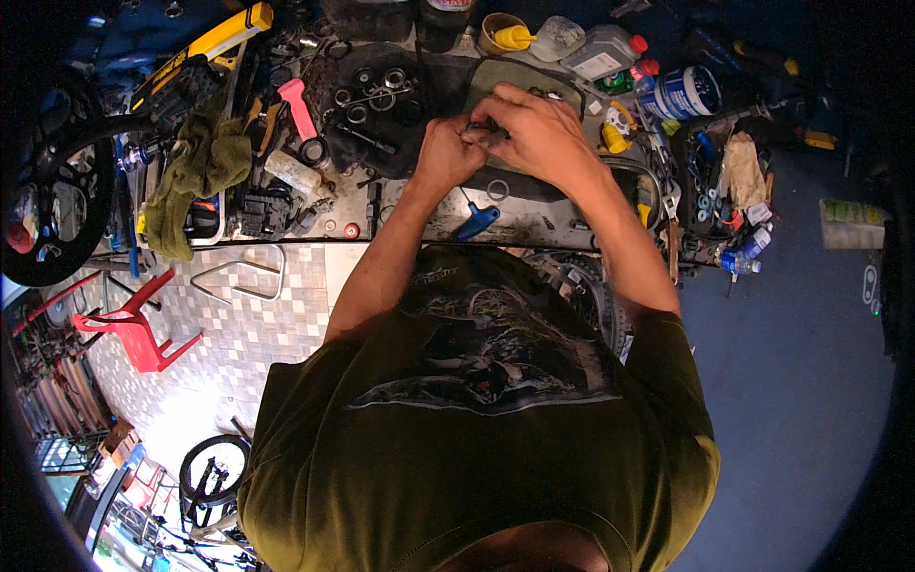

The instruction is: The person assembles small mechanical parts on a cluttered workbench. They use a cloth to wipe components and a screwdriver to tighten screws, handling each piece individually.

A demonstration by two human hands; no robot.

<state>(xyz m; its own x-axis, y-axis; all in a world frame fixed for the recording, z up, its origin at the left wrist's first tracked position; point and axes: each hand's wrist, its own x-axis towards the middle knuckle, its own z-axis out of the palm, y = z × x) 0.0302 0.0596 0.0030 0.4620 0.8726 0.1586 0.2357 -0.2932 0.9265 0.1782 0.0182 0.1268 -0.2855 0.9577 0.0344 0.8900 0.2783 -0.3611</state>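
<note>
Above the workbench, my left hand [448, 153] and my right hand [537, 132] meet with fingers closed. A small dark part [493, 136] shows between their fingertips; its kind is hidden by the fingers. Under my right hand lies a dark mat or tray [486, 76]. Closer to me, a metal ring [497, 190] lies beside a blue-handled hex key [477, 221]. To the left of my hands, a black mat [347, 108] carries several rings, bearings and a wrench [379, 93].
A pink-handled tool [297, 108], a green rag [195, 186] and a cloudy bottle [294, 172] crowd the bench's left. On its right are a grey bottle [604, 53], a blue-and-white tub [680, 92] and a yellow-capped container [615, 139]. A red chair [138, 329] stands on the tiled floor.
</note>
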